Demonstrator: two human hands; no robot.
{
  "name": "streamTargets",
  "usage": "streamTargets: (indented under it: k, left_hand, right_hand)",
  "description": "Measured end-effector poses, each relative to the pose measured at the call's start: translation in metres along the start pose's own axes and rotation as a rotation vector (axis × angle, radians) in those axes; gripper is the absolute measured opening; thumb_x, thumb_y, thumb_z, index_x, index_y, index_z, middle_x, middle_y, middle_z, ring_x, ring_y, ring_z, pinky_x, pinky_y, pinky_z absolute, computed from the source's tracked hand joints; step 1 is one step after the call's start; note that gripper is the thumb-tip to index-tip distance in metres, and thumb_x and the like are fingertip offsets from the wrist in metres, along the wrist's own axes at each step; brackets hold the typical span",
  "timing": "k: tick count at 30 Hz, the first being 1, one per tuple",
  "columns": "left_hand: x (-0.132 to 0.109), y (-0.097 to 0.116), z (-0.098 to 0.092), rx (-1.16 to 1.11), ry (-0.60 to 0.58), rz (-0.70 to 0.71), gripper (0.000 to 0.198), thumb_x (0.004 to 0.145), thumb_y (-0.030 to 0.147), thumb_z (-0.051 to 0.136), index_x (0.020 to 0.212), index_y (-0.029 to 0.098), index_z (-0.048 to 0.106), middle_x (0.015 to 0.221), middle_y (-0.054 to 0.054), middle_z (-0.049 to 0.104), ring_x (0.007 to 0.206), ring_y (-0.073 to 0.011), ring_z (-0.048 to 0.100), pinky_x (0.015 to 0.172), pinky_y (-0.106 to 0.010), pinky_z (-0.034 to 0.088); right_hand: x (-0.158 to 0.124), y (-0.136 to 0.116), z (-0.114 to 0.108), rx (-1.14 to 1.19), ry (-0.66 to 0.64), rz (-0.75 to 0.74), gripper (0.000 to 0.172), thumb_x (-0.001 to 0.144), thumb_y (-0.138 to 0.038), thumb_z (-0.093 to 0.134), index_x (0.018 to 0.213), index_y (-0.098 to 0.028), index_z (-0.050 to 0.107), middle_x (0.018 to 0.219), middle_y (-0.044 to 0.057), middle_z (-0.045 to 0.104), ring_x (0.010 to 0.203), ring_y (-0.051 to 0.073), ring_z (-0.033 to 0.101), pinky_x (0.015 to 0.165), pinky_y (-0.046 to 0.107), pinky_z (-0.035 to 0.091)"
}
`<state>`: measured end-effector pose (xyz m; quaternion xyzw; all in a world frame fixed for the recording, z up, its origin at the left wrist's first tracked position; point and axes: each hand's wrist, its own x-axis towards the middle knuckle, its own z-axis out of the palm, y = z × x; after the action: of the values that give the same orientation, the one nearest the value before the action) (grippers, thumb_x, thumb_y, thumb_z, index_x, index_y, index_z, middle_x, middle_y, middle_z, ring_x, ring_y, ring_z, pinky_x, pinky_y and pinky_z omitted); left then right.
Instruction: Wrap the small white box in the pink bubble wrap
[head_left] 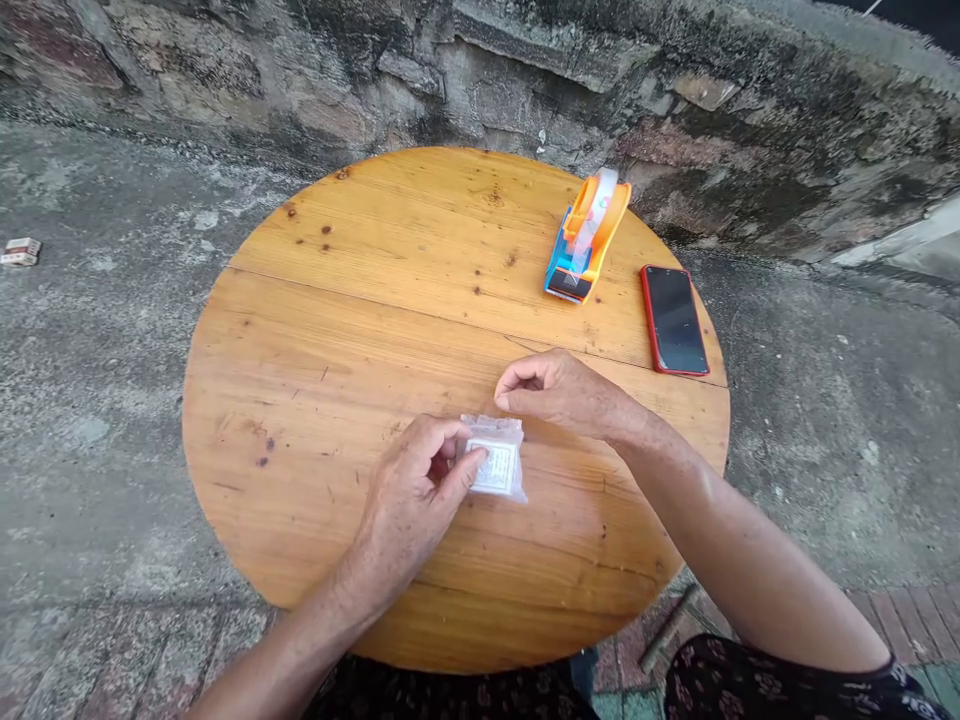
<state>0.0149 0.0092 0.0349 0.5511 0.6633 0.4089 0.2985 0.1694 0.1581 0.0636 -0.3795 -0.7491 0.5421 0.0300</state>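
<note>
A small clear plastic bag (512, 487) with a white printed label inside lies low over the round wooden table. My left hand (424, 470) grips its left side, the thumb on top of the label and the fingers behind. Just beyond the bag's top edge, my right hand (559, 393) hovers with thumb and index finger pinched together. Whether anything thin is between those fingertips is too small to make out.
The round wooden table (360, 330) bears an orange and blue tape dispenser (589, 240) at the back right. A phone in a red case (676, 320) lies near its right edge. Behind stands a stone wall (420, 75); a small box (21, 252) lies on the concrete ground.
</note>
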Motion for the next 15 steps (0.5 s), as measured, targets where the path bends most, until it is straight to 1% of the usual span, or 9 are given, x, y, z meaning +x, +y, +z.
streamTargets:
  k: [4, 10, 15]
  left_hand:
    - [0.001, 0.000, 0.000, -0.008, -0.006, -0.012, 0.005, 0.085, 0.025, 0.059, 0.088, 0.021, 0.060, 0.072, 0.003, 0.055, 0.067, -0.0116, 0.053, 0.064, -0.024, 0.044]
    - [-0.001, -0.002, 0.002, -0.056, -0.010, -0.038, 0.009, 0.086, 0.026, 0.059, 0.093, 0.021, 0.060, 0.074, 0.003, 0.055, 0.067, -0.0114, 0.053, 0.064, -0.023, 0.044]
    - [-0.002, -0.001, 0.003, -0.071, -0.007, -0.074, 0.013, 0.085, 0.025, 0.059, 0.097, 0.021, 0.057, 0.077, 0.003, 0.055, 0.070, -0.0117, 0.054, 0.066, -0.024, 0.045]
  right_hand:
    - [-0.002, -0.003, 0.002, -0.012, -0.022, -0.050, 0.012, 0.078, -0.022, 0.056, 0.073, -0.017, 0.067, 0.065, -0.003, 0.061, 0.060, 0.008, 0.050, 0.056, 0.021, 0.038]
    - [-0.008, -0.009, 0.010, -0.071, -0.028, -0.115, 0.012, 0.078, -0.016, 0.054, 0.072, -0.016, 0.064, 0.066, -0.003, 0.060, 0.059, 0.007, 0.050, 0.056, 0.020, 0.036]
    - [-0.014, -0.010, 0.013, -0.081, -0.033, -0.115, 0.013, 0.079, -0.016, 0.053, 0.072, -0.017, 0.064, 0.068, -0.003, 0.061, 0.061, 0.008, 0.050, 0.057, 0.020, 0.035]
